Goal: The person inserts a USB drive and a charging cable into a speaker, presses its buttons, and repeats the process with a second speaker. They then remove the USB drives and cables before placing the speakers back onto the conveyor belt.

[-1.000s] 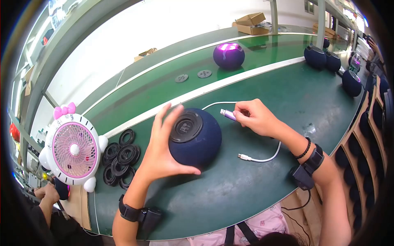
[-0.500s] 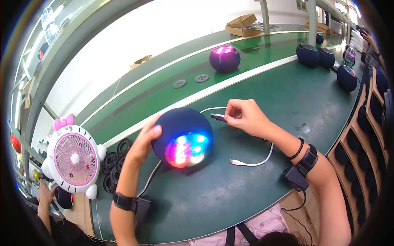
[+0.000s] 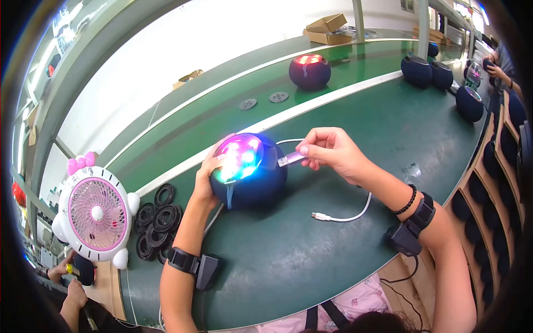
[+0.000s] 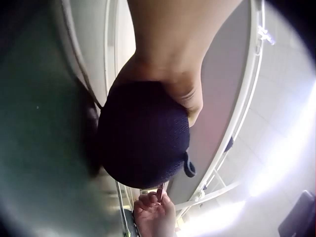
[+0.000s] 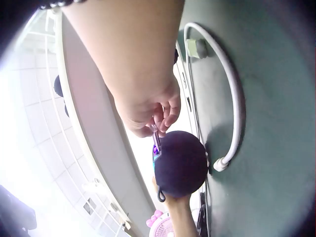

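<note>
My left hand (image 3: 206, 176) grips a round navy fabric speaker (image 3: 261, 186) from its left side. The speaker's glowing top, lit pink, blue and green, faces up and toward me, and a small strap loop (image 4: 189, 166) hangs from its edge. Between thumb and fingers, my right hand (image 3: 336, 151) pinches a small purple USB stick (image 3: 295, 159). The stick's metal plug points left, its tip right at the speaker's right side. A white cable (image 3: 355, 213) with a small plug lies on the bench below my right hand.
Several black rings (image 3: 158, 222) are piled beside a pink-and-white fan (image 3: 94, 211) at the left. Across the white strip stand another speaker (image 3: 309, 72), lit red, and two dark discs (image 3: 278, 97). More speakers (image 3: 416, 71) stand at the far right, above a rack of them (image 3: 480, 222).
My left hand has turned the speaker from its dark base to its lit top. My right hand has brought the USB stick left against the speaker's side.
</note>
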Demonstrator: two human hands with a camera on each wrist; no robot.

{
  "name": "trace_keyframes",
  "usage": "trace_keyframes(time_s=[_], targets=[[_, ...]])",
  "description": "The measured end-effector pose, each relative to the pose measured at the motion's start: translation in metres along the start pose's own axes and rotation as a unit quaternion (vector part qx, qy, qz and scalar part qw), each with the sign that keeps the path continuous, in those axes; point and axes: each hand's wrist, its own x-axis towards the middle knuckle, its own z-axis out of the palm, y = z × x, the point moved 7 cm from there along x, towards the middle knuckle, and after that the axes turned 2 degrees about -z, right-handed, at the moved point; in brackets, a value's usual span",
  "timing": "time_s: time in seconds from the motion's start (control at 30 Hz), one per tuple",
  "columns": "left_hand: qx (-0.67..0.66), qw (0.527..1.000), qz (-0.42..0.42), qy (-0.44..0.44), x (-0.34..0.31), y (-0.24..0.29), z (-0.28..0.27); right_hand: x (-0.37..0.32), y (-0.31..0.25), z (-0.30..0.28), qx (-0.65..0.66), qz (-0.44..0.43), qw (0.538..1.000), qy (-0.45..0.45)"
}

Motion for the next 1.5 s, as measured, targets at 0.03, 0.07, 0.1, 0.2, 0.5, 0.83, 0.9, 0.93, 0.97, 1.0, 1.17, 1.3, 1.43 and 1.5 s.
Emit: trace_keyframes(time_s=[0.03,0.07,0.1,0.2,0.5,0.83,0.9,0.93,0.97,1.0,1.17,1.3,1.43,1.5], targets=[[-0.001,1.000,-0.001,0.000,-0.002,0.001,0.003,-0.001,-0.004,0.002,0.018,-0.003,1.000,-0.001],[0.001,1.000,0.004,-0.026,-0.003,0.003,0.009,-0.003,-0.008,0.005,0.018,-0.001,1.000,0.000],[0.003,0.999,0.008,-0.053,-0.006,0.004,0.015,-0.005,-0.014,0.009,0.010,-0.007,1.000,0.007],[0.012,0.998,-0.002,-0.064,-0.007,0.007,0.028,-0.010,-0.017,0.014,-0.015,-0.013,1.000,0.010],[-0.016,0.998,-0.055,0.024,-0.012,-0.006,0.005,-0.014,-0.018,0.025,0.027,-0.028,0.999,0.007],[-0.117,0.992,-0.042,0.014,0.000,-0.040,-0.027,-0.021,-0.031,0.026,0.018,-0.025,0.999,0.009],[-0.119,0.992,-0.040,0.025,0.000,-0.038,-0.026,-0.022,-0.033,0.029,0.015,-0.021,1.000,0.007],[-0.121,0.991,-0.037,0.037,-0.001,-0.036,-0.024,-0.023,-0.033,0.029,0.012,-0.017,1.000,0.004],[-0.121,0.991,-0.037,0.037,-0.004,-0.030,-0.014,-0.024,-0.033,0.028,0.013,-0.016,1.000,0.004],[-0.114,0.993,-0.039,0.012,-0.009,-0.020,0.005,-0.025,-0.033,0.028,0.007,-0.011,1.000,0.003],[-0.066,0.996,-0.040,-0.053,-0.013,-0.003,0.041,-0.024,-0.036,0.021,-0.019,0.004,1.000,0.019],[-0.053,0.995,-0.062,-0.063,-0.017,-0.001,0.050,-0.023,-0.037,0.014,-0.021,-0.020,0.999,0.043],[-0.072,0.992,-0.096,-0.032,-0.018,-0.006,0.046,-0.021,-0.030,0.012,-0.014,-0.010,0.998,0.053],[-0.057,0.994,-0.075,-0.048,-0.016,-0.003,0.047,-0.022,-0.031,0.013,-0.016,-0.006,0.999,0.051]])
